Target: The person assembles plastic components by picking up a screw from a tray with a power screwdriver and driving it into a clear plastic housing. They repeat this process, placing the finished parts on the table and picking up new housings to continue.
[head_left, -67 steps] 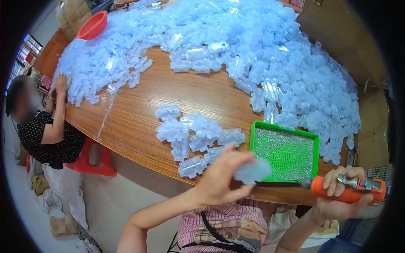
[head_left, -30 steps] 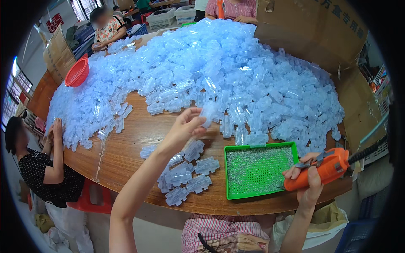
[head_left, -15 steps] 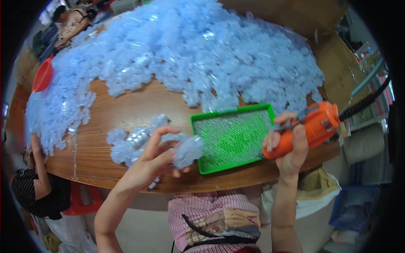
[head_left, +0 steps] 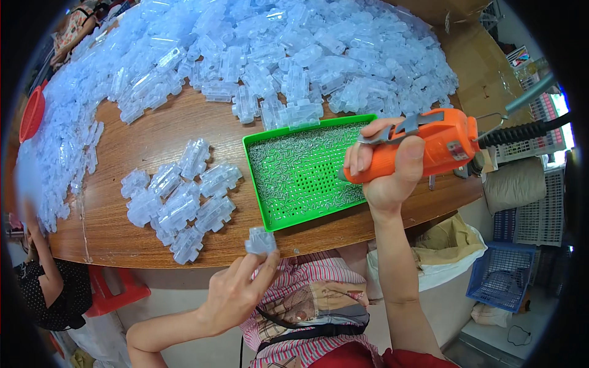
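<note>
Between the fingertips of my left hand (head_left: 236, 291), at the table's front edge, is a clear plastic housing (head_left: 261, 241). It is just off the near left corner of a green tray (head_left: 316, 179) full of small metal screws. My right hand (head_left: 392, 184) is wrapped around an orange electric screwdriver (head_left: 445, 146), held above the tray's right side with its tip pointing left. A small group of similar clear plastic housings (head_left: 179, 205) lies on the wooden table (head_left: 107, 190), left of the tray.
A large heap of clear bluish plastic pieces (head_left: 307, 52) covers the table's far side. A black coiled hose (head_left: 521, 132) runs right from the screwdriver. A red basket (head_left: 32, 113) sits at far left, near another person's arm (head_left: 49, 260). A blue crate (head_left: 502, 270) stands lower right.
My left hand has come down and nearer to me, from above the table to its front edge, with a clear plastic housing in its fingers. The right hand still grips the screwdriver. The view has shifted.
</note>
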The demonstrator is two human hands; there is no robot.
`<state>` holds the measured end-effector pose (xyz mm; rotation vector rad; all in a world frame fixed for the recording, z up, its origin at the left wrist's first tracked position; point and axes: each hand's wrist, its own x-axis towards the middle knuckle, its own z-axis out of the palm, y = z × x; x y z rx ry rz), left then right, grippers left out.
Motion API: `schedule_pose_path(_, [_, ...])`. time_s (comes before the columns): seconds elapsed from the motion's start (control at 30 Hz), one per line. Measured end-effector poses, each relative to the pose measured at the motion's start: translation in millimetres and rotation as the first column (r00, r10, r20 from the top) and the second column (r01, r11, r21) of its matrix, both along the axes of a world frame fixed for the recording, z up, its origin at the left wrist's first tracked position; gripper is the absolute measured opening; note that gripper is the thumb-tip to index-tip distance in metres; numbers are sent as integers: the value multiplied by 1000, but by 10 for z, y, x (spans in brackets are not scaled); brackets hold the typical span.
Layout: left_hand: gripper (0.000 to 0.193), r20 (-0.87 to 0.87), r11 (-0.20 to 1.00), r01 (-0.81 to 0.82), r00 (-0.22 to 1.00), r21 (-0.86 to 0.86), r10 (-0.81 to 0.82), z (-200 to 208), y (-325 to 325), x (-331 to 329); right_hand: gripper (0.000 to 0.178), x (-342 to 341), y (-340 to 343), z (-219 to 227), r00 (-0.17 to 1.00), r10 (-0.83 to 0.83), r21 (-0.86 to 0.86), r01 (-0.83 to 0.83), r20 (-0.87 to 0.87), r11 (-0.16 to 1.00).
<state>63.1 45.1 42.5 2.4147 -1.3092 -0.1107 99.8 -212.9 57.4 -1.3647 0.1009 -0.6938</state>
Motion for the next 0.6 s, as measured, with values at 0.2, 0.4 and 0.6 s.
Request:
schedule_pose_path(0.2, [42,-96,986,140,984,-88,-149,87,13,283,63,30,-39,-103,1000,-4,21,5,-30,1000])
schedule_pose_path(0.4, [47,16,965,232,972,125,-235,14,55,505,63,47,-63,-216,999,52,29,-53,13,998])
schedule_pose_path(0.6, [44,107,927,339,928,161,-358,27,34,550,64,48,-71,-215,998,55,-22,-54,11,998])
